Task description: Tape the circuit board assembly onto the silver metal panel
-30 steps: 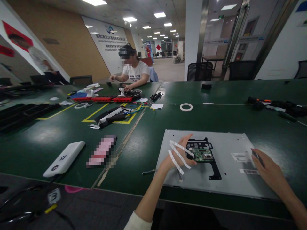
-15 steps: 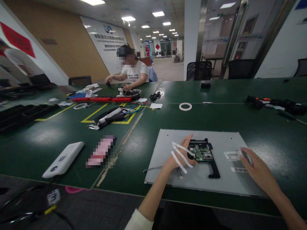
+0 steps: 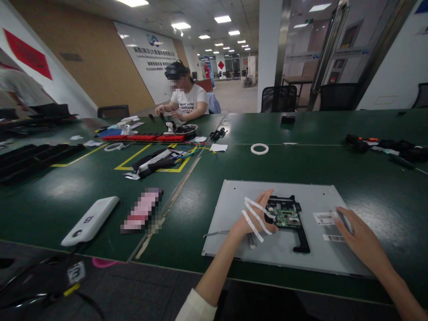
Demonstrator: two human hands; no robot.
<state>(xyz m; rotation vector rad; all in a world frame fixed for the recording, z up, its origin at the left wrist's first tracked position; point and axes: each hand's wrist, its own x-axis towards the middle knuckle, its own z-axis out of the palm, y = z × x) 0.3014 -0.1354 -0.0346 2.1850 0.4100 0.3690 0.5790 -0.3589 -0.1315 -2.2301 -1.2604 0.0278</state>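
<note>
1. Across the left edge of a flat grey metal panel (image 3: 230,209) I see a thin grey cable (image 3: 217,233); it could snag if the panel slid.
2. My left hand (image 3: 259,218), white strips (image 3: 253,226) across its back, could drag the green circuit board (image 3: 286,217) and angular black frame (image 3: 302,240) by pushing sideways. They lie on the panel, between and just beyond my spread thumb and forefinger; I can't tell whether I'm gripping.
3. My right hand (image 3: 361,238), closed on a small rounded grey object (image 3: 344,222), could drop it by loosening; the board sits well left.
</note>
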